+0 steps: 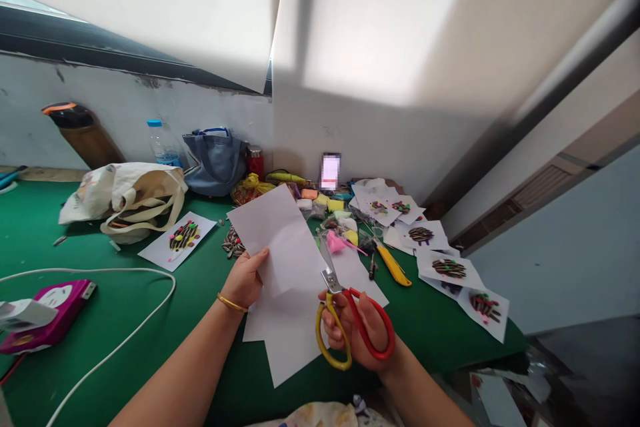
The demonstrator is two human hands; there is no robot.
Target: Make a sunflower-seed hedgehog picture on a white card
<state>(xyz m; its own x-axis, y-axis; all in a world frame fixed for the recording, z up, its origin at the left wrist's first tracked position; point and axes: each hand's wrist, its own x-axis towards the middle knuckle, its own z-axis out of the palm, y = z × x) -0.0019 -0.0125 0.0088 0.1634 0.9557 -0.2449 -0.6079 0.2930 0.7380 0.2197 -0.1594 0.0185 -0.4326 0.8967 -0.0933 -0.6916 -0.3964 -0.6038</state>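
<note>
My left hand (250,278) grips the left edge of a white paper sheet (285,247), thumb on top. In my right hand (357,327) is a pair of scissors (331,280) with one yellow and one red handle, its blades pointing up and away beside the sheet's right edge. More white paper (290,340) lies beneath the held sheet. Just beyond my left hand is a small heap of striped seeds (233,242), partly covered by the paper. Past the scissors lie a pink lump of clay (336,241) and a yellow utility knife (394,265).
Decorated white cards (450,269) overlap along the right side; another card (183,240) lies left. Behind stand a cloth bag (145,197), a blue bag (215,160), bottles and a phone (331,171). A white cable (125,340) and a magenta box (55,313) are at left.
</note>
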